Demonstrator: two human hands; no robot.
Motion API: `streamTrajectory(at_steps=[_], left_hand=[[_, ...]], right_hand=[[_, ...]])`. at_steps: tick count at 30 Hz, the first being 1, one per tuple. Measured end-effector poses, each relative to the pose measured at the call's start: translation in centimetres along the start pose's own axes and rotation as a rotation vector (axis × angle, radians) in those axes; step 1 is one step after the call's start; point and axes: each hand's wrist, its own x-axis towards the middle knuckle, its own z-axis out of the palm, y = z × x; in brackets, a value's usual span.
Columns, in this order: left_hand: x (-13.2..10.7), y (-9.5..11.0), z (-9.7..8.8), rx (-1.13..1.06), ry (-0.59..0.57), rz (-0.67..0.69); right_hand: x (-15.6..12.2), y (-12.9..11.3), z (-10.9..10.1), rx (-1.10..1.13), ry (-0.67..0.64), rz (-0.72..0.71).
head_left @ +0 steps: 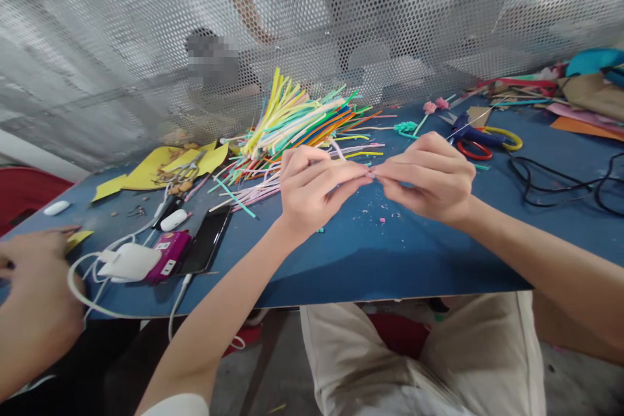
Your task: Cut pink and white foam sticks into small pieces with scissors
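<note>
My left hand (312, 188) and my right hand (429, 179) meet fingertip to fingertip above the blue table, both closed in a pinch. A pale purple pipe cleaner (337, 148) sticks up from behind my left fingers. Its small pinched part between the fingertips is mostly hidden. Just beyond my left hand lies a large heap of pipe cleaners (297, 120) in yellow, white, green, orange and lilac. Past my right hand are a turquoise twisted pipe-cleaner piece (405, 128) and pink pipe-cleaner flowers (429, 107).
Scissors with red and yellow handles (475, 149) and a blue glue gun (461, 127) lie at right, near a black cable (550, 179). At left are a phone (207, 240), white charger (129, 262), yellow paper (146, 169) and another person's hand (39, 273). Perforated metal mesh (390, 13) stands behind.
</note>
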Motion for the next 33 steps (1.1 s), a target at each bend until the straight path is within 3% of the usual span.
streamTrajectory(at_steps=[3, 7, 9, 12, 17, 22, 29, 33], left_hand=[[1.7, 0.9, -0.6, -0.102, 0.01, -0.06], [4.0, 1.3, -1.1, -0.356, -0.194, -0.236], [4.6, 0.9, -0.9, -0.472, -0.283, -0.299], [4.5, -0.5, 0.2, -0.537, -0.321, -0.282], [2.0, -3.0, 2.5, -0.424, -0.334, -0.116], [-0.8, -4.3, 4.4, -0.19, -0.292, -0.068], [-2.1, -4.6, 4.7, 0.018, -0.291, -0.037], [-2.5, -4.4, 4.9, 0.019, -0.292, -0.103]], right_hand=[[0.4, 0.4, 0.1, 0.013, 0.036, 0.03], [0.9, 0.5, 0.2, 0.011, 0.088, 0.074], [1.1, 0.5, 0.2, -0.03, 0.113, 0.093], [0.9, 0.8, 0.2, -0.117, 0.068, 0.186], [-0.7, 2.1, 1.0, -0.138, -0.115, 0.337], [-2.1, 2.9, 2.0, -0.049, -0.252, 0.414], [-1.9, 2.6, 1.9, 0.05, -0.394, 0.638], [-2.0, 2.4, 2.0, 0.051, -0.443, 0.681]])
